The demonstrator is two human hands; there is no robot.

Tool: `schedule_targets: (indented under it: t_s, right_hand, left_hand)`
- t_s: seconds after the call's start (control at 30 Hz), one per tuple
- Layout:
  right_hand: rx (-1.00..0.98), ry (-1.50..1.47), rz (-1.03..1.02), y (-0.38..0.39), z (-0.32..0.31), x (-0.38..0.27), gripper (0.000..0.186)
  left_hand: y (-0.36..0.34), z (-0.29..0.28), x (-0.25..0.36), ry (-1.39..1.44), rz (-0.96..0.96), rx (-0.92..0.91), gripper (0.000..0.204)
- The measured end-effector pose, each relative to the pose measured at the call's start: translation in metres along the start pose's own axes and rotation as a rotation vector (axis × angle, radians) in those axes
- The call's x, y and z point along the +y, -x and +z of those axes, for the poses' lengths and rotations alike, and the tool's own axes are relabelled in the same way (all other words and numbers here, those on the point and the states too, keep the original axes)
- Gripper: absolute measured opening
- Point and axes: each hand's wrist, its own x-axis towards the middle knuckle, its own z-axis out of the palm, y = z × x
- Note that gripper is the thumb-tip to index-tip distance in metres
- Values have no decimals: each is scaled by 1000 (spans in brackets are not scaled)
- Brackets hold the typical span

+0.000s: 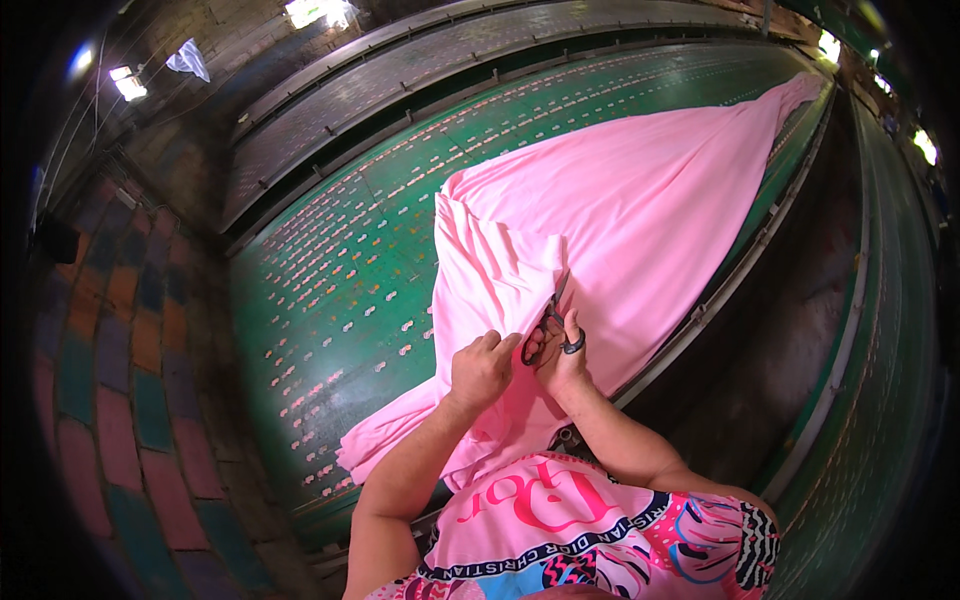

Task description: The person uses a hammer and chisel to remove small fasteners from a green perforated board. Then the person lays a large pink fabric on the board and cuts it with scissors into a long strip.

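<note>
A long sheet of pink fabric [630, 190] lies over the green table, partly folded over near me and narrowing toward the far right. My left hand [482, 370] is closed on the fabric close to its cut or folded edge. Just right of it, my right hand [562, 350] holds black-handled scissors [556, 310], with fingers and thumb in the handle loops. The blades point away from me and lie at the edge of the pink cloth. Exactly how far the blades are apart is hard to make out.
The long green table [330, 290] carries rows of small pale printed marks. Beyond it runs another long table [420, 75]. A metal rail [720, 295] edges the table on the right, and a further green table [880, 400] stands there. Coloured brick-like paving [130, 390] lies at the left.
</note>
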Motion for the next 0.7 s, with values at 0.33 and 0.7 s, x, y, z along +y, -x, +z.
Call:
schedule_targets:
  t_s: [0.33, 0.7]
  right_hand:
    - [-430, 223, 27, -71, 119, -48, 64]
    - [-48, 168, 417, 15, 8, 9, 63]
  left_hand:
    - [-56, -55, -17, -1, -146, 352, 35]
    - [35, -64, -16, -55, -203, -367, 21]
